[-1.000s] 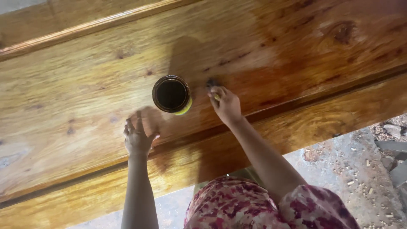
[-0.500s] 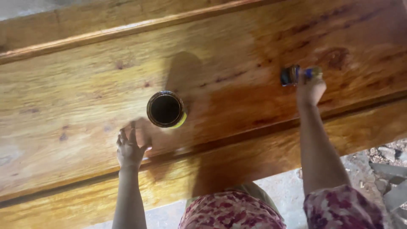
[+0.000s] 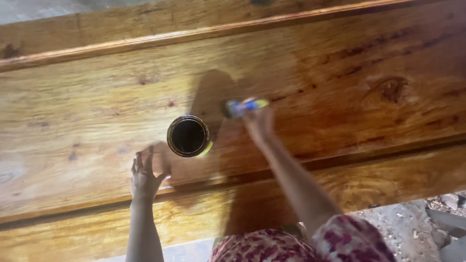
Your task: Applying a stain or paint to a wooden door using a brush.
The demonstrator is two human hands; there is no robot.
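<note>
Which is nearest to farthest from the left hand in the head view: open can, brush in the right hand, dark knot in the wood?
1. Open can: just up and right of the left hand, on the plank.
2. Brush: past the can, held in the right hand.
3. Dark knot: far right of the plank.

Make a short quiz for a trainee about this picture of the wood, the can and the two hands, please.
1. True or false: the left hand lies flat on the wooden panel.
2. What does the right hand hold? A a brush, B a hammer, C a cup.
3. Which part of the panel looks darker and wetter, left or right of the open can?

Key: 1 true; 2 A; 3 right.
</note>
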